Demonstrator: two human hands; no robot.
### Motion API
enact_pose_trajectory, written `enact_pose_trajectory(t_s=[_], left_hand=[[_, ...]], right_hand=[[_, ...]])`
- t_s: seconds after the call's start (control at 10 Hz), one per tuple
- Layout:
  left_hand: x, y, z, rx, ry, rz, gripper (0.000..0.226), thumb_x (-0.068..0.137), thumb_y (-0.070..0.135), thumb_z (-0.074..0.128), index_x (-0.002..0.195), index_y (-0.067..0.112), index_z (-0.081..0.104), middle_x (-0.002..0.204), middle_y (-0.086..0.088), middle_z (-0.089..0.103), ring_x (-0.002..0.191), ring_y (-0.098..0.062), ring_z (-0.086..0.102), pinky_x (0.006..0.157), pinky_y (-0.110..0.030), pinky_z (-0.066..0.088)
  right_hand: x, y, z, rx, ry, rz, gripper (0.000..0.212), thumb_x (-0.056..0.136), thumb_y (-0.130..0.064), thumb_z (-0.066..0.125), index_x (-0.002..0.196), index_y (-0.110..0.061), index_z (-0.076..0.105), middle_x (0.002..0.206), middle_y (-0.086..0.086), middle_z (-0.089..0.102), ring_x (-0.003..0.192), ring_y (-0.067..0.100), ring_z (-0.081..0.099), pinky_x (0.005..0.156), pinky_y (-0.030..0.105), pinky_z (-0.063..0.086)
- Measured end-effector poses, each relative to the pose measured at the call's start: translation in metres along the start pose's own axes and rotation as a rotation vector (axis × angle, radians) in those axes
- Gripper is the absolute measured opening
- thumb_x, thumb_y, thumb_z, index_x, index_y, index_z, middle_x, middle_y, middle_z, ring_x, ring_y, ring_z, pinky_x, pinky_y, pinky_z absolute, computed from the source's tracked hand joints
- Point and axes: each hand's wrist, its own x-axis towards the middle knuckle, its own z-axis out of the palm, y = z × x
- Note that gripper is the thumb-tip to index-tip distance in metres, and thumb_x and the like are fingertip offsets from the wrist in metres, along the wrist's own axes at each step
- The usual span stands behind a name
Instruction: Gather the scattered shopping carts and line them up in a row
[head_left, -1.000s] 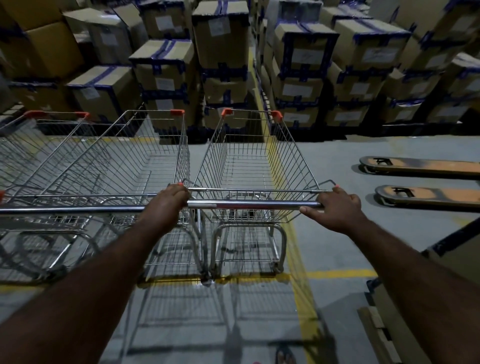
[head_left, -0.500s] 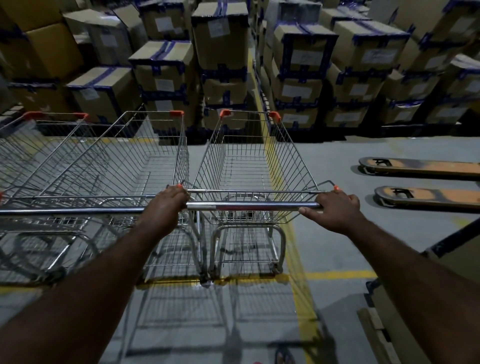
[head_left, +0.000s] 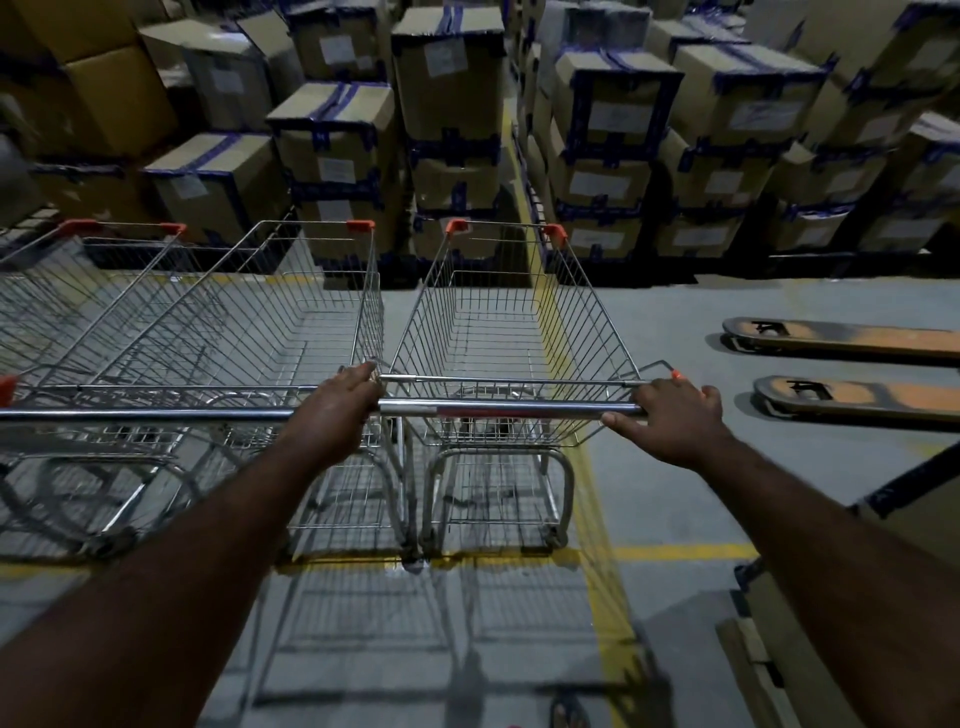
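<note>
We hold the cart (head_left: 514, 332) by its bar (head_left: 509, 409). Our left hand (head_left: 337, 410) curls over the bar's left end, and our right hand (head_left: 675, 415) wraps the right end, thumb lying along the bar. The cart stands just right of a second cart (head_left: 249, 322), their facing side walls almost touching and their bars roughly in line. A third cart (head_left: 52, 291) shows partly at the left edge. Our cart's rear wheels sit by a yellow line (head_left: 675, 552) crossing the floor (head_left: 675, 322), and another yellow stripe runs forward under its right side. Ahead, stacked boxes (head_left: 447, 104) close the way just past the basket's front rim. To the right, bare floor reaches two flat forks (head_left: 857, 340), well apart from the cart.
</note>
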Motion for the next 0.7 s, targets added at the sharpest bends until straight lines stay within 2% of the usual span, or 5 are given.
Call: enact_pose_trajectory(t_s=[0.3,0.4,0.5,0.6,0.7], left_hand=[[0.012,0.014,-0.037,0.001,-0.298,-0.088,0.026,0.092,0.013,0.063,0.117,0.015,0.064,0.165,-0.003,0.024,0.135,-0.029,0.047,0.104,-0.040,0.047],[0.017,0.018,-0.043,0.057,-0.388,-0.100,0.029,0.095,0.023,0.059,0.122,0.015,0.064,0.167,-0.004,0.013,0.135,-0.030,0.046,0.107,-0.042,0.045],[0.025,0.025,-0.053,0.046,-0.525,-0.131,0.035,0.103,0.031,0.050,0.132,0.016,0.061,0.164,-0.006,0.021,0.133,-0.028,0.047,0.107,-0.042,0.044],[0.031,0.035,-0.072,-0.118,-0.586,-0.222,0.029,0.105,0.030,0.047,0.112,0.010,0.068,0.107,-0.003,0.061,0.074,-0.011,0.058,0.062,-0.024,0.049],[0.034,0.039,-0.095,-0.133,-0.467,-0.255,0.027,0.105,0.031,0.047,0.103,0.011,0.065,0.092,-0.005,0.067,0.075,-0.014,0.063,0.066,-0.026,0.050]], right_hand=[[-0.001,-0.008,-0.016,-0.056,-0.197,0.040,0.102,0.073,-0.092,0.010,0.145,-0.030,0.044,0.154,0.005,0.041,0.146,0.029,0.027,0.113,0.063,0.019],[0.001,-0.015,-0.024,-0.059,-0.289,0.088,0.084,0.088,-0.083,0.026,0.155,-0.032,0.032,0.163,0.005,0.027,0.152,0.032,0.015,0.115,0.065,0.012],[0.002,-0.027,-0.046,-0.026,-0.400,0.054,0.073,0.097,-0.069,0.034,0.153,-0.022,0.036,0.160,0.009,0.035,0.147,0.029,0.030,0.116,0.047,0.024],[0.007,-0.042,-0.066,-0.001,-0.440,0.021,0.072,0.100,-0.063,0.038,0.151,-0.012,0.041,0.157,0.014,0.039,0.144,0.027,0.038,0.114,0.036,0.031],[0.007,-0.058,-0.092,0.071,-0.350,0.039,0.080,0.096,-0.066,0.046,0.155,-0.013,0.035,0.161,0.011,0.034,0.147,0.027,0.032,0.116,0.037,0.028]])
